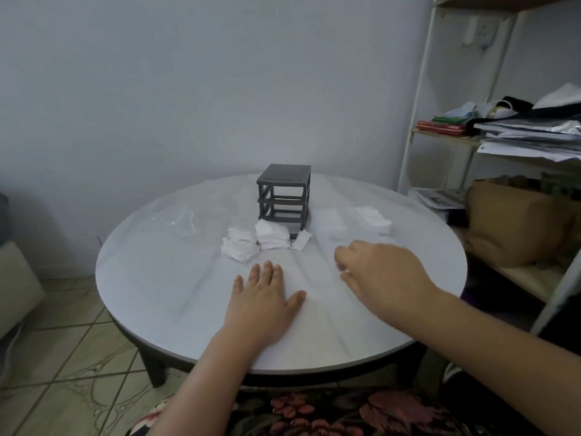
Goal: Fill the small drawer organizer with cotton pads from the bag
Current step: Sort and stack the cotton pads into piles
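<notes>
Honestly, the whole thing comes down to which hand is closer to which pile right now. The small drawer organizer (284, 196) sits upright toward the far middle of the round table (176, 297), and its frame looks empty, slots open toward the person, no drawers visible in it as far as I can tell. Cotton pads are already out in heaps: two piles (256, 242) touching or just in front of the organizer's base on its left, a single pad (301, 240) leaning at the front right corner, and another pile (374, 219) off to the right, well apart from the frame. The crumpled clear bag (185, 225) lies to the left of it all. The left hand (262, 297) is flat on the table, fingers spread, holding nothing, with the front piles straight ahead of its fingertips. The right hand (382, 273) hovers above the table, fingers loosely curled and a bit blurred, and nothing seems to be pinched in it; it points left-forward, toward the single pad and the frame's front. So I'd guess the right hand takes the near-right stuff, while the left is better lined up for the front heaps.
</notes>
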